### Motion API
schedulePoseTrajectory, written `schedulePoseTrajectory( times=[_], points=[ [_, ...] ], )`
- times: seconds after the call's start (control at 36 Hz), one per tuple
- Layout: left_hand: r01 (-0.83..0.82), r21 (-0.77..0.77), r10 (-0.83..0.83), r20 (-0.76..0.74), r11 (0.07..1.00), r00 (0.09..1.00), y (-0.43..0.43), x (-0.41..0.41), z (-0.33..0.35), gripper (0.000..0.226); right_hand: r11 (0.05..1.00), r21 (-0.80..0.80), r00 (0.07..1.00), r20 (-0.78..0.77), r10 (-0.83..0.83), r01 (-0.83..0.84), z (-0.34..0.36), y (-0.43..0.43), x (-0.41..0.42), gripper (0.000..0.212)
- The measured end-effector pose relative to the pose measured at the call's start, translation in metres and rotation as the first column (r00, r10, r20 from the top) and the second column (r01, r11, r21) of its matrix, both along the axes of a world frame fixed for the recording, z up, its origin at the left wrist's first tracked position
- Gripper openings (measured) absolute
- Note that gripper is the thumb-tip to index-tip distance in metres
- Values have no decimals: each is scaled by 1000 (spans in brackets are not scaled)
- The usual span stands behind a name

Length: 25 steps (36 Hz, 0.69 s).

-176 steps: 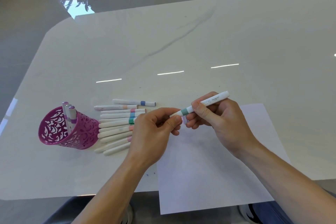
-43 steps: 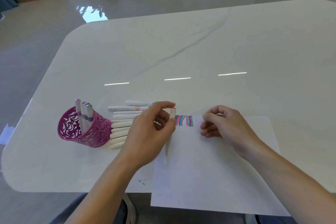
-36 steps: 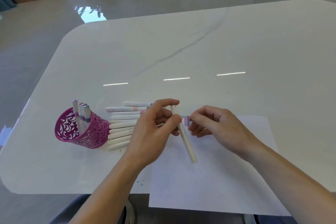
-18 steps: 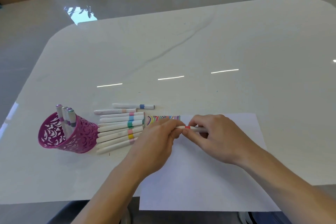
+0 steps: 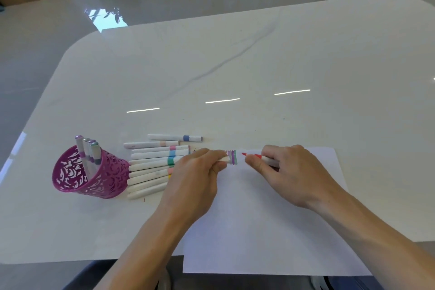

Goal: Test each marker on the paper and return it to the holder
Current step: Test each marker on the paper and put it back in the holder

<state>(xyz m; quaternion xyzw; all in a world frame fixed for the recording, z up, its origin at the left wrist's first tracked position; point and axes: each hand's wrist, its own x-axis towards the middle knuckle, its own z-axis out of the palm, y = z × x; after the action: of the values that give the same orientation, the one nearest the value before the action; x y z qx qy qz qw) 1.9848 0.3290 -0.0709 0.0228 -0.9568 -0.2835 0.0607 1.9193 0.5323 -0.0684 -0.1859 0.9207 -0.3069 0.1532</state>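
Red marker point(image 5: 261, 157), uncapped, lies almost level in the right hand point(image 5: 289, 172), just above the far edge of the paper point(image 5: 259, 219). Its red felt tip points left toward the row of colour strokes point(image 5: 233, 157) already drawn there. The right thumb and forefinger pinch the barrel just behind the red band, and the other fingers curl under it. The left hand point(image 5: 197, 172) is close by on the left. Its fingertips are pressed together around a short white piece that looks like the cap point(image 5: 223, 159), with a small gap between cap and tip.

The barrel is probably light, stiff, smooth plastic, so it needs little force but could twist or slide in a loose grip. The present hold close behind the band seems right for steering a stroke. The felt tip is the soft part and should meet the paper gently, since pressing hard could flatten it. The round cap would likely roll if set down, so keeping it pinched is sensible.

The paper sheet hangs over the near edge of the table point(image 5: 306, 54) and may shift under a stroke. The pink holder point(image 5: 94, 176) stands toward the table's left edge with four markers point(image 5: 87, 148) upright in it. The loose markers point(image 5: 150, 165) lie side by side between the holder and the left hand.
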Motion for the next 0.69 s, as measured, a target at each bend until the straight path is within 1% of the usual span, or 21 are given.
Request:
schedulePoseTrajectory(
  times=[0.06, 0.11, 0.22, 0.31, 0.33, 0.39, 0.44, 0.5, 0.64, 0.69],
  points=[
    [-5, -5, 5, 15, 1000, 1000, -1, 1, -3, 18, 999, -47, 1000, 18, -8, 8, 0, -1, -1, 51],
    [-5, -19, 5, 39, 1000, 999, -2, 2, -7, 17, 996, -93, 999, 52, -14, 19, -2, -2, -2, 38],
    [8, -84, -1, 80, 996, 997, -8, 2, -14, 15, 986, -161, 995, 96, -30, 45, -7, -4, -4, 20],
    [48, -74, -38, 137, 996, 990, -12, 1, -15, 15, 971, -233, 992, 121, -20, 48, -10, -5, -6, 38],
    [72, -81, -60, 151, 994, 987, -13, 0, -15, 14, 960, -273, 991, 136, -20, 56, -9, -5, -5, 40],
    [113, -107, -94, 163, 988, 982, -12, 0, -15, 14, 927, -364, 983, 178, -33, 97, -8, -7, -4, 38],
    [125, -137, -105, 151, 983, 983, -11, 2, -14, 14, 881, -447, 971, 233, -52, 154, -7, -9, -3, 30],
    [133, -163, -112, 129, 978, 985, -10, 4, -15, 13, 842, -499, 957, 283, -66, 205, -6, -10, -2, 28],
    [152, -175, -136, 100, 973, 986, -9, 7, -19, 11, 774, -560, 915, 399, -61, 296, -7, -11, -5, 40],
    [160, -187, -144, 98, 969, 985, -8, 9, -20, 11, 767, -570, 911, 410, -48, 296, -9, -10, -7, 43]
  ],
)
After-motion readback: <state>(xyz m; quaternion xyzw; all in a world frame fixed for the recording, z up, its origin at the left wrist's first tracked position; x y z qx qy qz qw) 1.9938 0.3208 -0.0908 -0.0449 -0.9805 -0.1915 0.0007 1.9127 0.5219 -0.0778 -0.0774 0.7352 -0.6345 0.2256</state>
